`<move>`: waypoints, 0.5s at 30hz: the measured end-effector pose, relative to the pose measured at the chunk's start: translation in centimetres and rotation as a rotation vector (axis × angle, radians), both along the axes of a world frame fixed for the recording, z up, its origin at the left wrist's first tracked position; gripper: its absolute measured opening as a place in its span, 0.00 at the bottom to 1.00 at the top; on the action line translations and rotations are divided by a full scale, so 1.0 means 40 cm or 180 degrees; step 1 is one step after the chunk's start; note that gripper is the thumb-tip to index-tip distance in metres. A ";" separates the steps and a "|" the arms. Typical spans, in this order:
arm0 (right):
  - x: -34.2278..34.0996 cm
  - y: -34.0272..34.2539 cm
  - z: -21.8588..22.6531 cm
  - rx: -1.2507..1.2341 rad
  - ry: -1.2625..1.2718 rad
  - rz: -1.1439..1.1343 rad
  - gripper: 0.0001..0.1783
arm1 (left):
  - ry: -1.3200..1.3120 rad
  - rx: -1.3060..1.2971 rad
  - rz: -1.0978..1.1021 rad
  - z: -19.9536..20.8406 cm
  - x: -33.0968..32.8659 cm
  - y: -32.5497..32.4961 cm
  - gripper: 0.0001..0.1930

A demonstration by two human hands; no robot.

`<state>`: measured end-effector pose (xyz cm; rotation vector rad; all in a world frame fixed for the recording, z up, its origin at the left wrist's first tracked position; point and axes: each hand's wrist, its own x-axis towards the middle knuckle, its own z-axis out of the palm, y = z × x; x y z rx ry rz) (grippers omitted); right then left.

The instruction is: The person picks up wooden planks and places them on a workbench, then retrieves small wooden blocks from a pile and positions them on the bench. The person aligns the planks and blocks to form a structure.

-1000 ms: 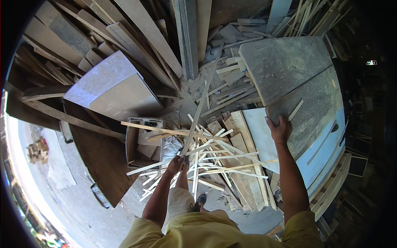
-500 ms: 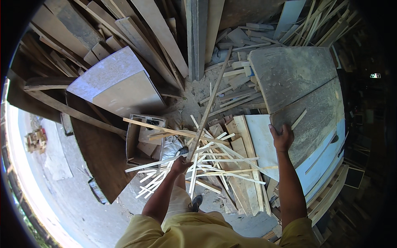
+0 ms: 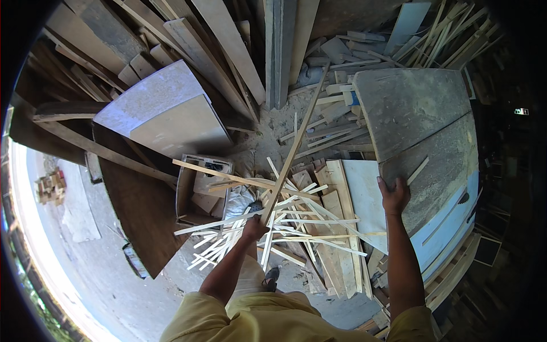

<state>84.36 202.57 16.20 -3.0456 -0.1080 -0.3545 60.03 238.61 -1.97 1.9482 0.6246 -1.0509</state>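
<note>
My left hand (image 3: 254, 229) is closed round the near end of a long wooden strip (image 3: 297, 141). From there the strip slants away to the upper right, over a loose heap of thin pale sticks (image 3: 285, 228). At the near left edge of a dusty worktable (image 3: 421, 108), my right hand (image 3: 395, 196) rests with thumb and fingers apart, holding nothing I can see. Just beyond its fingers a short wooden stick (image 3: 419, 170) lies on the tabletop. A saw blade's toothed edge (image 3: 464, 198) shows in the pale blue part of the table.
Left of the heap stands an open box (image 3: 183, 196) with wood pieces inside. Wide planks (image 3: 336, 256) lie between the heap and the table. Boards (image 3: 228, 51) lean at the back, and offcuts (image 3: 336, 119) litter the floor behind the table. Large panels (image 3: 165, 108) stand on the left.
The view has shifted slightly, so most things appear a little farther right. My left hand still grips the long strip, and my right hand stays at the table edge.
</note>
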 end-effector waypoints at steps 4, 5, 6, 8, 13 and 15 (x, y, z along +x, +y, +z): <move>0.003 -0.006 -0.005 -0.0015 -0.0071 0.0032 0.29 | -0.0002 0.0094 0.0367 -0.047 -0.005 -0.008 0.31; 0.009 0.008 -0.006 0.0001 -0.0072 0.0048 0.29 | -0.0077 0.0222 0.0166 -0.073 -0.006 0.007 0.31; 0.014 0.026 -0.007 0.0047 -0.0057 0.0069 0.29 | -0.0151 0.0355 -0.0031 -0.100 -0.003 0.024 0.31; 0.010 0.014 -0.009 0.0014 -0.0018 0.0069 0.29 | -0.0232 0.0326 0.0017 -0.101 0.040 0.012 0.31; 0.001 -0.005 -0.006 -0.0014 -0.0034 0.0040 0.29 | 0.0233 0.0423 0.0454 -0.025 0.196 -0.030 0.26; 0.006 0.010 -0.013 -0.0008 -0.0002 0.0036 0.29 | 0.0010 0.0531 0.0544 -0.026 0.194 -0.025 0.25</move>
